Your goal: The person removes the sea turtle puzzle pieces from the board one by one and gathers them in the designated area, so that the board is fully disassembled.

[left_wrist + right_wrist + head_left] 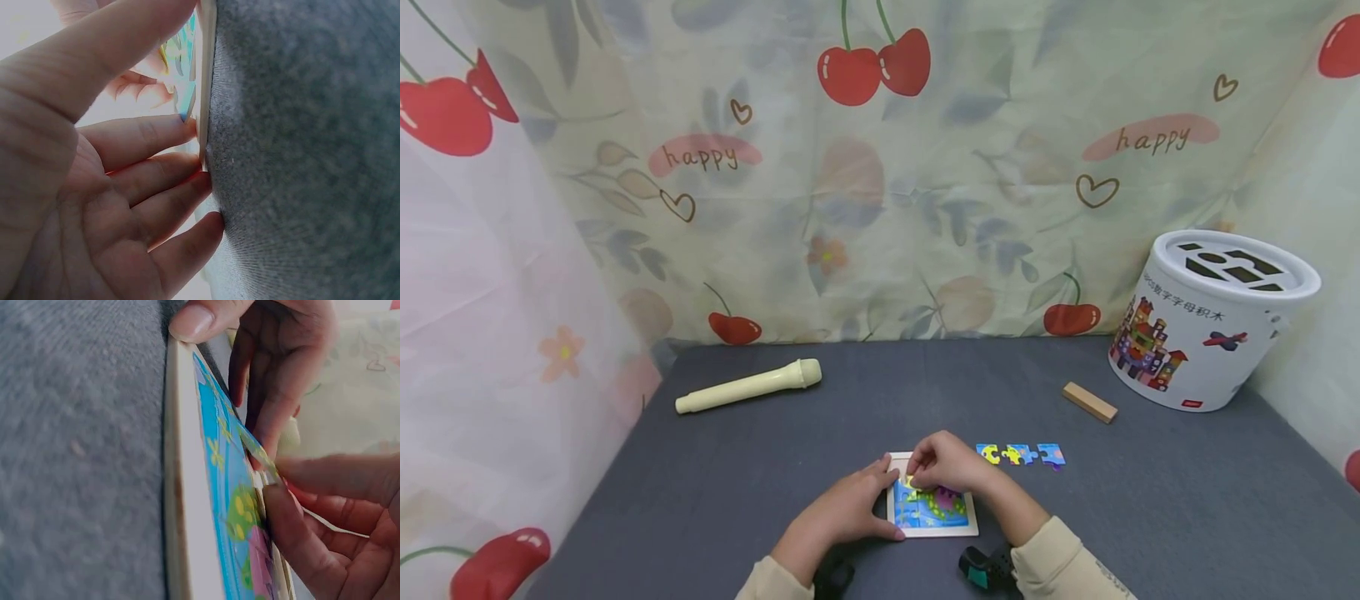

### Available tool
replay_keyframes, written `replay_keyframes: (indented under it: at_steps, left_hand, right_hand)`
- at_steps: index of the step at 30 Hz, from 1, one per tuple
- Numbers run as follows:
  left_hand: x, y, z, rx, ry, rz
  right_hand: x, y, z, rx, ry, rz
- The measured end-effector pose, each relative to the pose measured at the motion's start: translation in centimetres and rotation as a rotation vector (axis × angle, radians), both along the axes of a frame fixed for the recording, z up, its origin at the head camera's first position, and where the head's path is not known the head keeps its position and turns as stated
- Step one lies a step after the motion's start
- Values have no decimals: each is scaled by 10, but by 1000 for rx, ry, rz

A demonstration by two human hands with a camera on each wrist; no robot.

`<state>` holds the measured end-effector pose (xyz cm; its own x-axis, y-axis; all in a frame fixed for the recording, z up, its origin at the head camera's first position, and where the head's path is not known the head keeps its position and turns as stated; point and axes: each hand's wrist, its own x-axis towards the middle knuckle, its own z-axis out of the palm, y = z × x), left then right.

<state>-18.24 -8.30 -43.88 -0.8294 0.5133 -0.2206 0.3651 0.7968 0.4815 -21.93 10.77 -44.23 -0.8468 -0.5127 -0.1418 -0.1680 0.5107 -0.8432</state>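
A small jigsaw puzzle board (934, 532) with a pale wooden rim lies on the table, its colourful picture partly filled. My left hand (848, 507) holds the board along its left side, thumb at the near left corner and fingers toward the far left. In the left wrist view, the fingers (156, 169) touch the rim (205, 94). Over the board's upper part, my right hand (951, 462) pinches a puzzle piece (259, 453) between thumb and forefinger; it is tilted against the picture. Several loose puzzle pieces (1019, 454) lie to the board's right.
A cream toy microphone (748, 387) lies at the back left. At the right are a wooden block (1089, 402) and a white tub (1206, 333) with shaped holes in its lid. A dark device (988, 568) is by the right sleeve. Printed cloth (887, 250) hangs behind the table.
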Motion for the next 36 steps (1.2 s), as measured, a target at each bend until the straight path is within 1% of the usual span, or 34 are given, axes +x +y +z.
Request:
replay_keyframes:
  at_steps: [6, 14, 19, 22, 28, 36]
  left_hand:
    - [-1, 1, 0, 0, -20, 10]
    - [0, 1, 0, -8, 9, -5]
    - [0, 1, 1, -10, -7, -4]
    - [-1, 2, 1, -23, -3, -3]
    - [0, 4, 3, -59, 31, 4]
    - [0, 7, -1, -69, 92, 24]
  right_hand:
    - [1, 3, -3, -70, -111, -1]
    - [2, 5, -11, -160, -205, -60]
    - [5, 4, -11, -176, -210, -76]
    - [6, 4, -11, -176, -205, -75]
    - [7, 3, -9, -175, -210, -66]
    - [5, 4, -11, -185, -217, -69]
